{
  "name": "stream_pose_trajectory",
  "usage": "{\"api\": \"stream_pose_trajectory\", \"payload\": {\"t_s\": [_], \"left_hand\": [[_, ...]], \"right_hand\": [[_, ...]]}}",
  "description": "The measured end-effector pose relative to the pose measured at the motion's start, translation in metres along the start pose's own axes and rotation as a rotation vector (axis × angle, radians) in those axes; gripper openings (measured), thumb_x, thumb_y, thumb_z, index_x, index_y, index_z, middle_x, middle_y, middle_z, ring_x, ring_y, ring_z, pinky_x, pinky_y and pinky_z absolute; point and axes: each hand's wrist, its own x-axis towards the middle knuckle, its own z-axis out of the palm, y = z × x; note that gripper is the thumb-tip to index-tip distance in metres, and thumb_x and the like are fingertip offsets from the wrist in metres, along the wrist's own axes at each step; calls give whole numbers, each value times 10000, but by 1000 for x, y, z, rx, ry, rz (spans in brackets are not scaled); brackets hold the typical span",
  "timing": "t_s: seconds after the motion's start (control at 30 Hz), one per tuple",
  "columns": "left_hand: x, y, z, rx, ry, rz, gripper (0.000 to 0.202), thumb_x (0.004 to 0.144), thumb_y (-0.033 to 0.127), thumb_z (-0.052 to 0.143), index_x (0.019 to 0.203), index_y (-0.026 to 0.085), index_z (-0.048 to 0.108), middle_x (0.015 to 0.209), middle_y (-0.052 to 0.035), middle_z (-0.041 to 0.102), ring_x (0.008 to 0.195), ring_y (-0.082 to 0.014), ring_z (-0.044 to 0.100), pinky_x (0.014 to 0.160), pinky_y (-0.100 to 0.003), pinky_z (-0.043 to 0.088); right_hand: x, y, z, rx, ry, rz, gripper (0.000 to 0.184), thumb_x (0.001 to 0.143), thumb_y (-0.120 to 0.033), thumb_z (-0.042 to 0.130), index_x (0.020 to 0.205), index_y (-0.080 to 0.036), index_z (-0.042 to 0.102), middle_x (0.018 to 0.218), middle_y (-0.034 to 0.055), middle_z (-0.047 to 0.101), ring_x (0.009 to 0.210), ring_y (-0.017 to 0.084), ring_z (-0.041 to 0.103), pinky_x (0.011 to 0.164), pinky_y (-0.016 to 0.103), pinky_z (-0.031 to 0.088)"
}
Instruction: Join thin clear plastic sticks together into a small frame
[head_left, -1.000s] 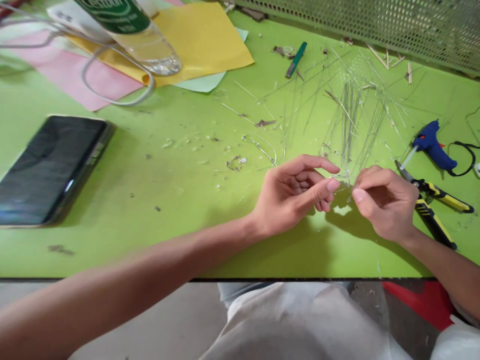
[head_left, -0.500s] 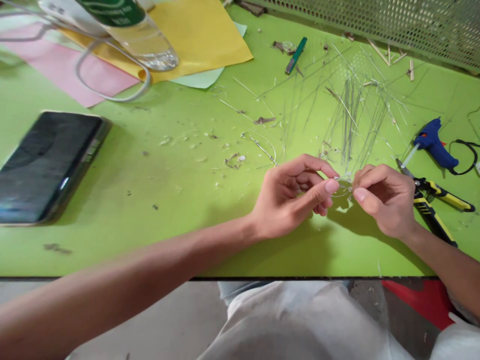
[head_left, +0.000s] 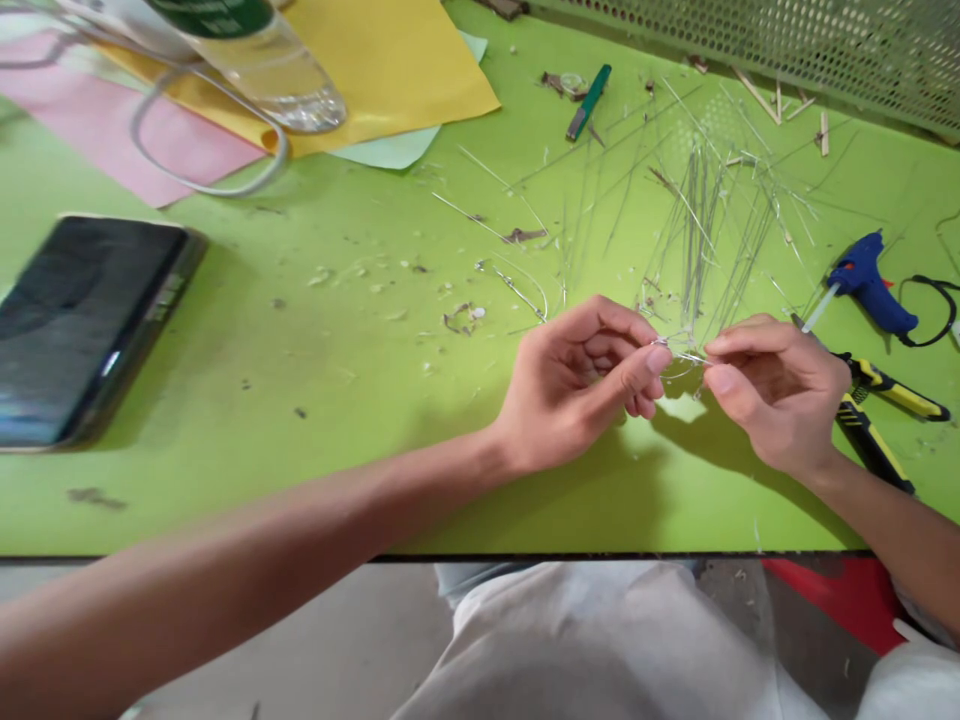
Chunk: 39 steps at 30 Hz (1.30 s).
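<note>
Both my hands are raised just above the green table, fingertips meeting over a small, thin strand loop (head_left: 679, 355). My left hand (head_left: 577, 385) pinches one side of it between thumb and fingers, and my right hand (head_left: 776, 392) pinches the other. A loose heap of thin pale sticks (head_left: 701, 235) lies just beyond my fingertips. Nearest my right hand are black-and-yellow cutting pliers (head_left: 874, 400) and a blue hot glue gun (head_left: 866, 285) with a black cord.
A black phone (head_left: 90, 330) lies at the left, and a clear bottle (head_left: 259, 65) rests on yellow paper (head_left: 375, 70) beside pink paper (head_left: 127, 140). A green-handled tool (head_left: 589, 102) lies near a perforated metal panel (head_left: 795, 40). Shavings dot the table.
My right hand has shifted slightly right, and the thin strand piece now stretches more visibly between my fingertips. The table scene sits a little higher and further left in the view.
</note>
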Motion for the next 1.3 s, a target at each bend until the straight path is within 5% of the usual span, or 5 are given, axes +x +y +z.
{"api": "stream_pose_trajectory", "payload": {"t_s": [0.73,1.07,1.3], "left_hand": [[1,-1,-4,-27,-88,-29,489,835,583,923,833,152,691,601,-4,713,457,-123,664,443,-207,569],[-3,-4,-4,76,-71,19,413,895,530,887,962,131,802,585,-2,716,458,-118,663,448,-190,557],[-3,-5,-3,100,-48,61,466,878,590,884,864,135,785,613,-30,741,462,-129,683,436,-198,567]], "right_hand": [[1,8,-4,-210,-63,-364,210,870,-114,822,987,-282,779,842,-7,789,665,159,694,552,307,552],[0,4,-5,-157,-98,-285,254,856,-95,832,984,-313,803,802,-17,778,657,164,688,591,326,545],[0,4,-5,-156,-113,-258,243,877,-94,797,965,-321,802,772,-18,763,657,163,682,593,330,542]]}}
